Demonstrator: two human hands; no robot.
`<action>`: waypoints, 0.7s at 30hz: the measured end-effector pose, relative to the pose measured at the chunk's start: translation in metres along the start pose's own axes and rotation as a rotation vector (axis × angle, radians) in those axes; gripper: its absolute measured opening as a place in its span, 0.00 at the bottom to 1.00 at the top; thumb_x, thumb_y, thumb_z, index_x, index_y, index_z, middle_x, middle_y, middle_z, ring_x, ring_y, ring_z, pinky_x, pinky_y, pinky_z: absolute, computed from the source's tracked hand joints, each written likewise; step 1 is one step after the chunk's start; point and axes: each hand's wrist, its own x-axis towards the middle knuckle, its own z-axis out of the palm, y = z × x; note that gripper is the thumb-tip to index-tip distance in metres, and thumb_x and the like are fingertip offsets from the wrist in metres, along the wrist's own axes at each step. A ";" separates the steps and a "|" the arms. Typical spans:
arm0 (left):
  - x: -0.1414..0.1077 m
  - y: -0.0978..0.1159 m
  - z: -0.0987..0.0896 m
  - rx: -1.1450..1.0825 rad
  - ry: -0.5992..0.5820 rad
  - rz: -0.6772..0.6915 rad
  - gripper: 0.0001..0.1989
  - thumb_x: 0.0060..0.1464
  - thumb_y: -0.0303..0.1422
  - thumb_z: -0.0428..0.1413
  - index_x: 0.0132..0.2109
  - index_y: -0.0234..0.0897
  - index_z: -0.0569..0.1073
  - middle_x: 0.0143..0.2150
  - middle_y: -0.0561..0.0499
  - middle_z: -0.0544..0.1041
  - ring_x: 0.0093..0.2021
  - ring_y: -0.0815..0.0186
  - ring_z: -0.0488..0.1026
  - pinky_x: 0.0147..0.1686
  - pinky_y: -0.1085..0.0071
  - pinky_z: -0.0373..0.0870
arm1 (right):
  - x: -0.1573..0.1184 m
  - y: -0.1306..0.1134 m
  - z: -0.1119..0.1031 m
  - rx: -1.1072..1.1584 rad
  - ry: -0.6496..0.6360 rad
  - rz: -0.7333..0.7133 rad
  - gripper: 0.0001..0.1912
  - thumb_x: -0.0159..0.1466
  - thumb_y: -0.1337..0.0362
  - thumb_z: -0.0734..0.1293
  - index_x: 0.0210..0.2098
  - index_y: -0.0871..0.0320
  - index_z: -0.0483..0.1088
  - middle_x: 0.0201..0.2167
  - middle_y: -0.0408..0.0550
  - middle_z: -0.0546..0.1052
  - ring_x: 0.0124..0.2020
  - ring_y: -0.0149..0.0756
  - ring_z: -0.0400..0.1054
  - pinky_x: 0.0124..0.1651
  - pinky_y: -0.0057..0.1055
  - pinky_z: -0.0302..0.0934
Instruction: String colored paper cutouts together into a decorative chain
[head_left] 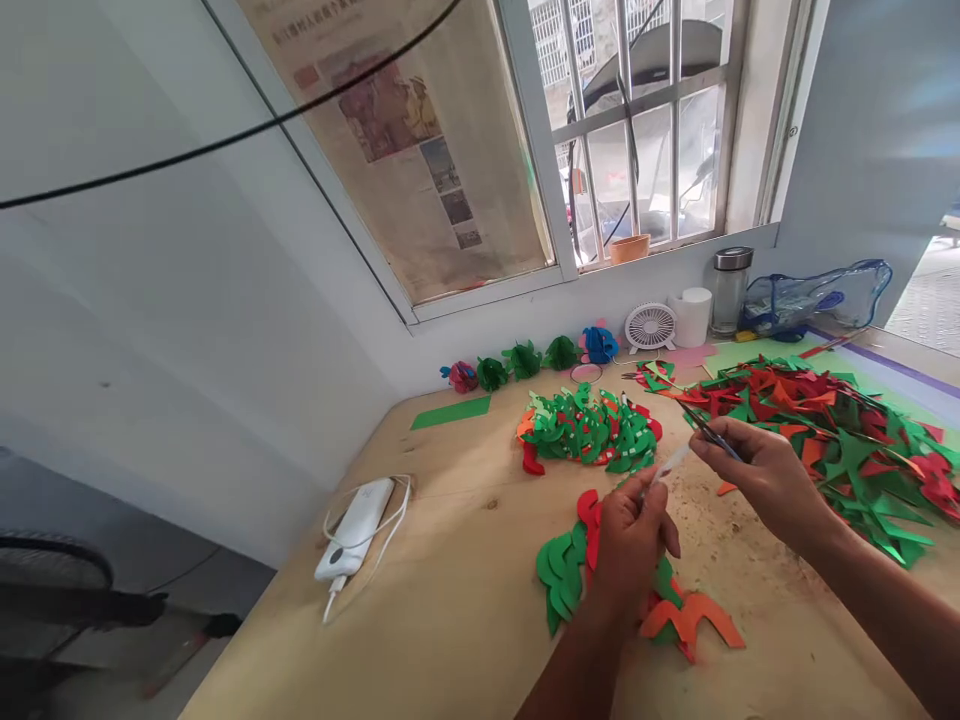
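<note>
Two bare hands work above one wooden desk (pixel 450 540). The left hand (pixel 637 525) has its grip pinched closed on one narrow white strip (pixel 673 461), whose far end reaches the fingertips of the right hand (pixel 769 480). The right grip is closed around one pair of slim dark tweezers (pixel 712 437), points outward. Three piles lie about them: loose cut-outs (pixel 562 575) under the left hand, white-tabbed green and red pieces (pixel 589 430) beyond it, and a big scrap heap (pixel 840 430) to the right. Five folded paper ornaments (pixel 523 360), three of them green, line the wall beside one small white fan (pixel 650 327).
</note>
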 end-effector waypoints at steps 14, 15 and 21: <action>-0.002 0.000 -0.003 0.236 -0.175 0.037 0.19 0.54 0.40 0.51 0.47 0.34 0.74 0.43 0.44 0.73 0.19 0.78 0.67 0.20 0.78 0.65 | -0.003 0.004 0.002 0.054 0.000 -0.027 0.18 0.51 0.48 0.69 0.23 0.57 0.68 0.19 0.42 0.65 0.21 0.28 0.56 0.21 0.26 0.52; -0.001 0.000 -0.003 0.236 -0.152 0.030 0.18 0.53 0.41 0.51 0.45 0.34 0.75 0.44 0.44 0.72 0.19 0.78 0.67 0.19 0.79 0.64 | -0.003 0.005 0.002 0.055 0.000 -0.027 0.17 0.51 0.48 0.69 0.24 0.57 0.68 0.19 0.42 0.65 0.21 0.29 0.56 0.22 0.26 0.52; -0.001 0.000 -0.005 0.283 0.079 0.223 0.15 0.51 0.40 0.55 0.39 0.35 0.78 0.51 0.41 0.66 0.29 0.72 0.71 0.16 0.79 0.64 | -0.004 0.008 0.003 0.045 -0.007 -0.046 0.17 0.51 0.49 0.69 0.25 0.57 0.69 0.20 0.42 0.65 0.21 0.29 0.56 0.23 0.26 0.53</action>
